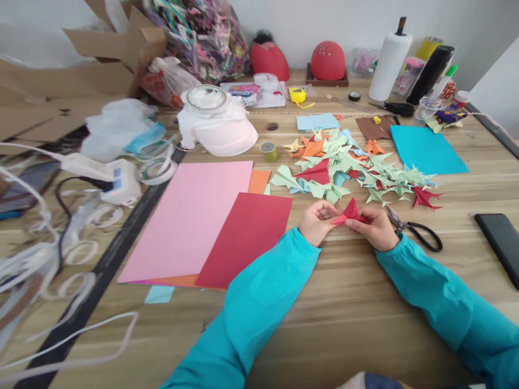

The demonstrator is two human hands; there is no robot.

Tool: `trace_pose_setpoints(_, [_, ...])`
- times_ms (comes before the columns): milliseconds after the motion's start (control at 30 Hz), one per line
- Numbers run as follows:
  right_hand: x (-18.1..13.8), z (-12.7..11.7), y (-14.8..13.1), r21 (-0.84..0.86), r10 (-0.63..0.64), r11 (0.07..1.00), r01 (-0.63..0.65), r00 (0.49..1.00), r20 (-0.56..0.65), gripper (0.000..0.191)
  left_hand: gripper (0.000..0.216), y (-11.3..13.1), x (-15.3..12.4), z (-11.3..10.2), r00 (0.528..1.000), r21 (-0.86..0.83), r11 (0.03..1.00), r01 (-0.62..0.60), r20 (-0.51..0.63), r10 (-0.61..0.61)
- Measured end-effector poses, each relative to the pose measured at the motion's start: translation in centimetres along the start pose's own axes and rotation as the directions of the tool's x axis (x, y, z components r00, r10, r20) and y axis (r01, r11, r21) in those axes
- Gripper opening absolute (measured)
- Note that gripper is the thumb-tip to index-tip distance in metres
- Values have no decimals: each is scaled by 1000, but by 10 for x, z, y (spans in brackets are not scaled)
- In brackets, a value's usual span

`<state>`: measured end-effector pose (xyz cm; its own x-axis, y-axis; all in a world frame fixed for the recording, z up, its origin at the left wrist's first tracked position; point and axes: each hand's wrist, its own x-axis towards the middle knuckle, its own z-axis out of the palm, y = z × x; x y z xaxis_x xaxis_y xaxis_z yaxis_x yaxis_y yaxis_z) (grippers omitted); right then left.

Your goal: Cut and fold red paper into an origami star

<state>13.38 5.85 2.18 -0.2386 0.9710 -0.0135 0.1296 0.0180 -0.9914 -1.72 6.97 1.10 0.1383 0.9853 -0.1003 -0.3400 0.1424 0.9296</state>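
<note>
A small folded red paper piece [349, 212] is pinched between both my hands just above the wooden table [348, 302]. My left hand [317, 221] grips its left side with curled fingers. My right hand [375, 227] holds its right side, fingers closed around it. Both arms wear teal sleeves. Just beyond my hands lies a pile of folded paper shapes [344, 167] in green, orange, red and light blue. Black-handled scissors [417, 232] lie right beside my right hand.
Pink [190, 216], red [247, 237] and orange sheets lie stacked to the left. A teal sheet [425, 148] and a black phone [500, 243] are at the right. A paper towel roll [389, 65], red domes, a thread spool [268, 151], tape rolls and cardboard crowd the back and left.
</note>
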Motion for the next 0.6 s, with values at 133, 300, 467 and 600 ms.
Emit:
trace_pose_setpoints(133, [1,-1,0,8,28,1000,-28,1000,-1,26,36,-4,2,-1,1000,9,1000,1,9,-1])
trace_pose_setpoints(300, [1,-2,0,28,75,997,-76,997,22,25,36,-5,2,-3,999,-19,999,36,36,-35])
trace_pose_setpoints(467, [1,-3,-3,51,119,991,-121,992,34,28,35,-4,1,-3,996,-27,999,45,73,-43])
trace_pose_setpoints(600, [1,-2,-5,52,129,990,-131,991,40,30,34,-4,1,-4,996,-14,999,38,84,-37])
